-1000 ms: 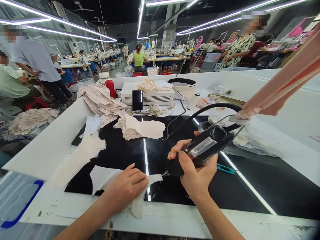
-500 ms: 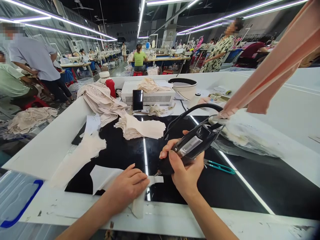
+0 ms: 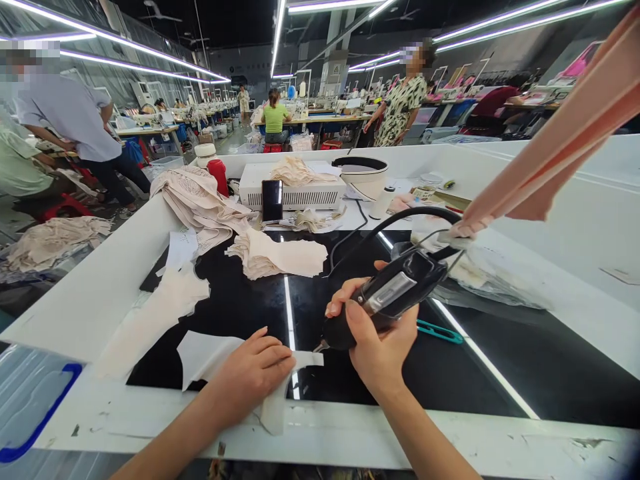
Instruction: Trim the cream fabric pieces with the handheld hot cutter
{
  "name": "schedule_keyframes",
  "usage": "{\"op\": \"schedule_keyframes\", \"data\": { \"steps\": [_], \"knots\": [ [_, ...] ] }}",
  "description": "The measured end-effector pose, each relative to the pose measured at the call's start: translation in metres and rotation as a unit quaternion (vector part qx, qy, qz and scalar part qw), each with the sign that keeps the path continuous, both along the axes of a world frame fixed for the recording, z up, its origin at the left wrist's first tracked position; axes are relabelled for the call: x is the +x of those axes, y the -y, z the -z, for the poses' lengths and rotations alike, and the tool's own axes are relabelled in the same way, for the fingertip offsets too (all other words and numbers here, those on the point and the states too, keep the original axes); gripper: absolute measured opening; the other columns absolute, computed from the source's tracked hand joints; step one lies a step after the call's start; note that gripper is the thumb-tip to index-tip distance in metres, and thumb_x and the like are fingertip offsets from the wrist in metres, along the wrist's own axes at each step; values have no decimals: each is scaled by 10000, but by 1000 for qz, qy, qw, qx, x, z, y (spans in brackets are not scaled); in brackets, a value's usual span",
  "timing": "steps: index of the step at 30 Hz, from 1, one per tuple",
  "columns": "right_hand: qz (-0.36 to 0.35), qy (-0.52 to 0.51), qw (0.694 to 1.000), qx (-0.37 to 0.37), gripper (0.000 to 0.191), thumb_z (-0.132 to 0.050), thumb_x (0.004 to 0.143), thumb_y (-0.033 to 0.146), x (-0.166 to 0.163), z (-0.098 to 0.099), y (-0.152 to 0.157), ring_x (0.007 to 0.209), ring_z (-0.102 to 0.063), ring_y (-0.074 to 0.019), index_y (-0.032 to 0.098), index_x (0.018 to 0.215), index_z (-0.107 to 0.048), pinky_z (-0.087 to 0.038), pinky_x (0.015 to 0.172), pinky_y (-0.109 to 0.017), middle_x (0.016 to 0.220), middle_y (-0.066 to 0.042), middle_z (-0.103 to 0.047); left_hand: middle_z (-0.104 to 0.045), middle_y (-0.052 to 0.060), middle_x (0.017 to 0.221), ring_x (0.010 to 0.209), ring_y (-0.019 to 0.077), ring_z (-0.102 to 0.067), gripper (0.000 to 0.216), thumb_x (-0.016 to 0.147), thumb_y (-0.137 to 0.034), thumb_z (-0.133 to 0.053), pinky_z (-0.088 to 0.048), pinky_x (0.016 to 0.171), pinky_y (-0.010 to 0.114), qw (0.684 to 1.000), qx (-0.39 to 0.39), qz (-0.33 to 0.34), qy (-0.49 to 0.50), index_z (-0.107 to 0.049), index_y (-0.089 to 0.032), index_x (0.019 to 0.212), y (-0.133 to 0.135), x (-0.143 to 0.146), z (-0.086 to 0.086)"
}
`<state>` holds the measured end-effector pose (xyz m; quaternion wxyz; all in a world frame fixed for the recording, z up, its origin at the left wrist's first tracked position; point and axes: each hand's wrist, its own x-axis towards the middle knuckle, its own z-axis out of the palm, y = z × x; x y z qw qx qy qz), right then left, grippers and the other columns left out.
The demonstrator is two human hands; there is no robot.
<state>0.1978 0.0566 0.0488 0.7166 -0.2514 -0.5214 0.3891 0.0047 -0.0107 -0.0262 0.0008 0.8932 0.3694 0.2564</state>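
My left hand (image 3: 255,373) lies flat on a white cut fabric piece (image 3: 205,353), fingers stretched out and pressing it to the black glossy board (image 3: 260,307). A narrow white end of the fabric (image 3: 311,359) sticks out past the fingertips. My right hand (image 3: 380,343) is wrapped round a black corded hand tool (image 3: 395,290) with a silver panel. Its small metal tip is beside the narrow fabric end; I cannot tell whether they touch. A pink cloth strip (image 3: 545,140) is tied to the tool's upper end. Teal thread snips (image 3: 440,331) lie right of my right hand.
Beige fabric pieces (image 3: 280,253) are stacked on the board, with more cloth (image 3: 195,200) at the left. A vented white box (image 3: 295,190), a phone (image 3: 273,200) and a round container (image 3: 360,177) stand behind. Plastic-wrapped material (image 3: 490,273) lies right. Several people work beyond.
The tool and my right hand have shifted slightly right of the narrow fabric end. My left hand stays on the fabric. A person in the background has moved left.
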Motion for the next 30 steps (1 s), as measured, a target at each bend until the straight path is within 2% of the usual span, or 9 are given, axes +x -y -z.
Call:
{"op": "schedule_keyframes", "data": {
  "steps": [7,12,18,24,30],
  "knots": [
    [7,8,1000,-7,406,-713,877,154,-1,1,-1,573,-644,-115,334,1208,-562,-555,576,-273,829,65,-672,-721,43,1087,1041,189,-662,198,1090,-154,-436,-474,1129,494,1000,4,1,2,-623,-158,1154,1,0,-6],
    [-26,-18,999,-12,466,-728,887,200,0,-3,6,594,-637,-130,332,1287,-529,-561,574,-293,838,54,-656,-718,53,1100,1063,189,-657,190,1081,-144,-459,-472,1131,493,1000,-1,2,-2,-628,-153,1169,1,-2,-5],
    [-52,-19,998,-4,451,-743,878,222,-6,-2,14,576,-621,-131,308,1261,-520,-551,551,-288,817,47,-645,-721,46,1084,1058,180,-663,198,1090,-161,-448,-463,1141,476,1000,-7,-1,-1,-633,-162,1160,0,-1,-5],
    [-45,-3,999,2,382,-701,900,177,-7,0,12,572,-622,-121,304,1226,-545,-554,542,-271,816,54,-652,-722,37,1094,1073,180,-658,193,1091,-176,-452,-462,1140,474,1000,-6,-1,-1,-632,-162,1162,1,-2,-5],
    [-33,-26,999,-10,463,-737,876,185,1,-4,12,587,-639,-125,320,1270,-535,-561,561,-280,825,56,-656,-716,43,1105,1071,178,-657,167,1067,-129,-492,-460,1146,471,1000,-3,-3,-12,-628,-157,1160,2,-1,-7]
  ]
}}
